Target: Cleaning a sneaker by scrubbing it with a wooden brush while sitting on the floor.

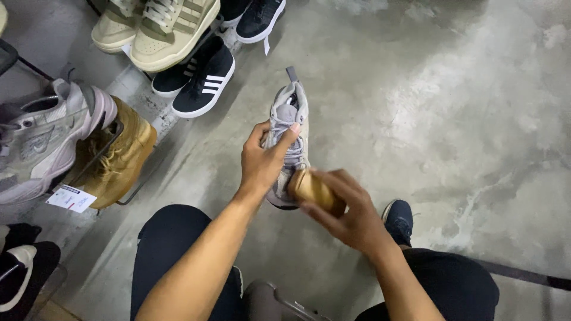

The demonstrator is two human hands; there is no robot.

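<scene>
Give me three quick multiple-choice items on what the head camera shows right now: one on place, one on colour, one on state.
1. Where is the grey sneaker?
A. On the rack at left
B. Held up over the concrete floor
C. On the person's foot

2. What colour is the boot on the rack?
A. Tan
B. Red
C. White

3. What is the right hand doing?
A. Hanging empty
B. Resting flat on the floor
C. Gripping a wooden brush handle against the sneaker

Answers:
1. B, since the left hand grasps the sneaker by its side, with bare floor behind it.
2. A, since the boot is golden tan, beside a pale grey-pink sneaker.
3. C, since its fingers wrap the light wood piece pressed to the sneaker's near end.
</scene>
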